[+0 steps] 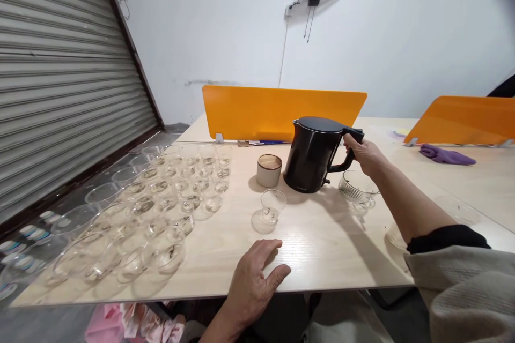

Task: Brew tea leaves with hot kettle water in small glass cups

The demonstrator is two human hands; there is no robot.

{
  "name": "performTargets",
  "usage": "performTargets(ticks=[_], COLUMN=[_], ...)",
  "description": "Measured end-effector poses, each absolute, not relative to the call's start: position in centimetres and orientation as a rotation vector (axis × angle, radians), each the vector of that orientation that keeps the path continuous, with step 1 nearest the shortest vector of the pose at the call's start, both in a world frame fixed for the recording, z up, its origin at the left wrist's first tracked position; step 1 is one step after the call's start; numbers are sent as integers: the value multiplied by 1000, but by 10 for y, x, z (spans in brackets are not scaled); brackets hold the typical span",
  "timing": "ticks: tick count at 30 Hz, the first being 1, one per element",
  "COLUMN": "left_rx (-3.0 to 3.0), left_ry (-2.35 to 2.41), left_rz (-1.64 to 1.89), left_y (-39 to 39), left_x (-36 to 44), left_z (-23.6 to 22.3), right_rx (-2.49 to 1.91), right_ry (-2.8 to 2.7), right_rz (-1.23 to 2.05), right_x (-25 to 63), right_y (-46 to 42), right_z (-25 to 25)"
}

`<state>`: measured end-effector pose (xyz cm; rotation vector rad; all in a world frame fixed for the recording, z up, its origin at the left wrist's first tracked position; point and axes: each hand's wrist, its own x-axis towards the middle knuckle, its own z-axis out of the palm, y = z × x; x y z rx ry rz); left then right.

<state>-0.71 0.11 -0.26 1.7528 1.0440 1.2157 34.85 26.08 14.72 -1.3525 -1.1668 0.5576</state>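
A black electric kettle (311, 155) is gripped by its handle in my right hand (360, 151), which is closed around it. The kettle looks slightly tilted; whether its base touches the table I cannot tell. My left hand (255, 278) hovers at the table's front edge, thumb and fingers apart, holding nothing. Just beyond it stands a clear plastic cup (273, 204) with a few dark bits at the bottom. Between that cup and the orange panel sits a beige canister (269, 172) with a wooden lid. A ribbed glass cup (354, 190) with a handle is below my right wrist.
Rows of clear cups (161, 201) with dark bits inside cover the table's left side. An orange divider (257, 112) stands behind the kettle, another divider (462, 118) to the right. A purple cloth (446, 154) lies at the right. Clear round dishes are partly hidden by my right arm.
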Motion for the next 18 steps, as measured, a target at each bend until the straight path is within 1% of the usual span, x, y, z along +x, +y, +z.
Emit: performTargets(ticks=[5,9,18], left_rx=[1728,1749,1838], left_ry=[1019,1028,1085], left_rz=[1222,1221,1239], left_y=[1,1,1], left_x=[-7,-7,-9], left_z=[-3,-4,0], right_rx=[-1140,-1005,-1085], right_ry=[-1158,-1161,-1038], right_rz=[684,690,517], right_x=[327,308,284], right_y=[238,217,136], right_z=[146,149,153])
